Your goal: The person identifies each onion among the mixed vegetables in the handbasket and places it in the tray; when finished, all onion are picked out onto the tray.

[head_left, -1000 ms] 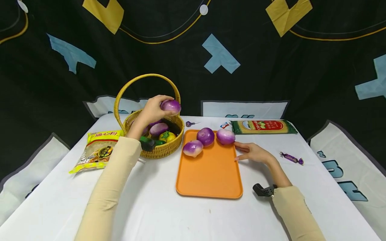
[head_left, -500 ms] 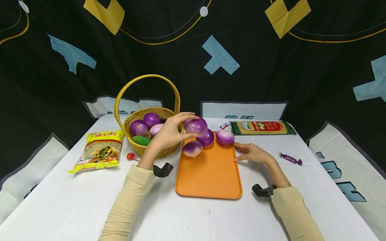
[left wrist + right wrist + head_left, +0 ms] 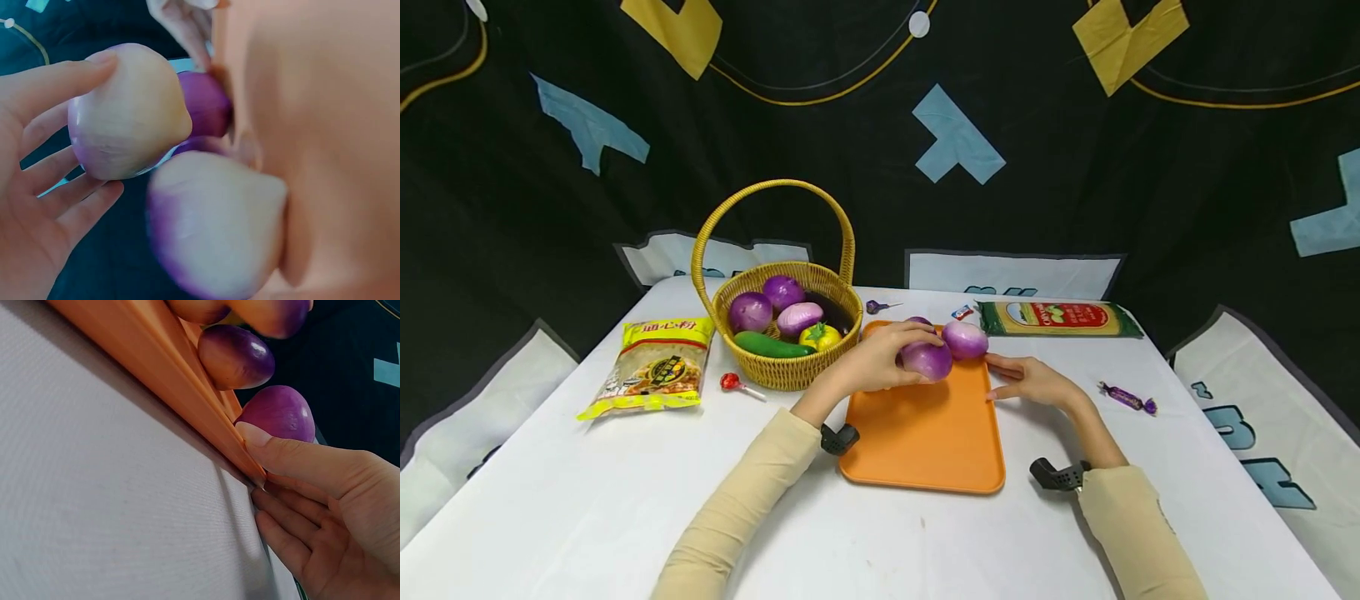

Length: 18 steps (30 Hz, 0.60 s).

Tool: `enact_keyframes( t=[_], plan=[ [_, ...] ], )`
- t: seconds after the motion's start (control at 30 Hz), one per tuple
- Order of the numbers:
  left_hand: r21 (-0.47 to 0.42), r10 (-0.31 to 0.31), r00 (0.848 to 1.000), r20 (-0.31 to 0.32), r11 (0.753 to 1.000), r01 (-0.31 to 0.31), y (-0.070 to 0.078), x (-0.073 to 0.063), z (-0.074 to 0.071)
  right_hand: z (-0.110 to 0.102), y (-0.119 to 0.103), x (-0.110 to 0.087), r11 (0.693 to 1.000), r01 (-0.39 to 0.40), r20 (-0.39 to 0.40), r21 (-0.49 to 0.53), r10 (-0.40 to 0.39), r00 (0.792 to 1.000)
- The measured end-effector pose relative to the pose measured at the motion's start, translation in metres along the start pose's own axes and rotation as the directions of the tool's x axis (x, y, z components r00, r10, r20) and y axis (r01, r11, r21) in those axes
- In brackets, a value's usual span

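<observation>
My left hand (image 3: 880, 360) holds a purple onion (image 3: 927, 361) above the far half of an orange tray (image 3: 925, 446). In the left wrist view, thumb and fingers curve round this onion (image 3: 128, 112), and another pale-and-purple onion (image 3: 215, 225) rests on the tray close by. That one is hidden behind my left hand in the head view. At the tray's far right corner sits an onion (image 3: 966, 340); one more onion (image 3: 919, 320) barely shows behind the held one. My right hand (image 3: 1033, 383) pinches the tray's right rim, thumb (image 3: 256, 434) on top and fingers at the outer side.
Left of the tray, a wicker basket (image 3: 790, 379) with a tall handle contains onions, a cucumber (image 3: 771, 345) and a yellow pepper (image 3: 820, 336). Around lie a pasta bag (image 3: 662, 367), a red lollipop (image 3: 731, 382), a purple lollipop (image 3: 873, 307), a green packet (image 3: 1060, 319) and wrapped candies (image 3: 1127, 397).
My left hand has carried the onion from above the basket rightward and down over the tray, among the other onions. My right hand has stayed at the tray's edge.
</observation>
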<state>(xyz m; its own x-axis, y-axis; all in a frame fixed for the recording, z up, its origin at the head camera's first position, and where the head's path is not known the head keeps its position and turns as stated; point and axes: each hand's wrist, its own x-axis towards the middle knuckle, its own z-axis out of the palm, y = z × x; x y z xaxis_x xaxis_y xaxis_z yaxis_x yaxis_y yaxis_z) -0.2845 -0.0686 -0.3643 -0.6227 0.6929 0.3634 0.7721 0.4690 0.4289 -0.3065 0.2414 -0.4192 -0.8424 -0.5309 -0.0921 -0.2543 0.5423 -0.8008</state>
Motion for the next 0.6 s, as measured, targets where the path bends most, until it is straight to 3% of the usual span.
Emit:
enact_keyframes(
  t=[0.33, 0.6],
  plan=[
    [0.033, -0.016, 0.997, 0.076, 0.999, 0.013, -0.007, 0.002, 0.021, 0.001, -0.001, -0.001, 1.000, -0.012, -0.001, -0.013, 0.012, 1.000],
    [0.079, -0.110, 0.983, 0.146, 0.992, 0.099, -0.007, 0.000, 0.027, 0.000, 0.001, 0.000, 1.000, -0.006, -0.003, -0.022, 0.006, 1.000]
  ],
)
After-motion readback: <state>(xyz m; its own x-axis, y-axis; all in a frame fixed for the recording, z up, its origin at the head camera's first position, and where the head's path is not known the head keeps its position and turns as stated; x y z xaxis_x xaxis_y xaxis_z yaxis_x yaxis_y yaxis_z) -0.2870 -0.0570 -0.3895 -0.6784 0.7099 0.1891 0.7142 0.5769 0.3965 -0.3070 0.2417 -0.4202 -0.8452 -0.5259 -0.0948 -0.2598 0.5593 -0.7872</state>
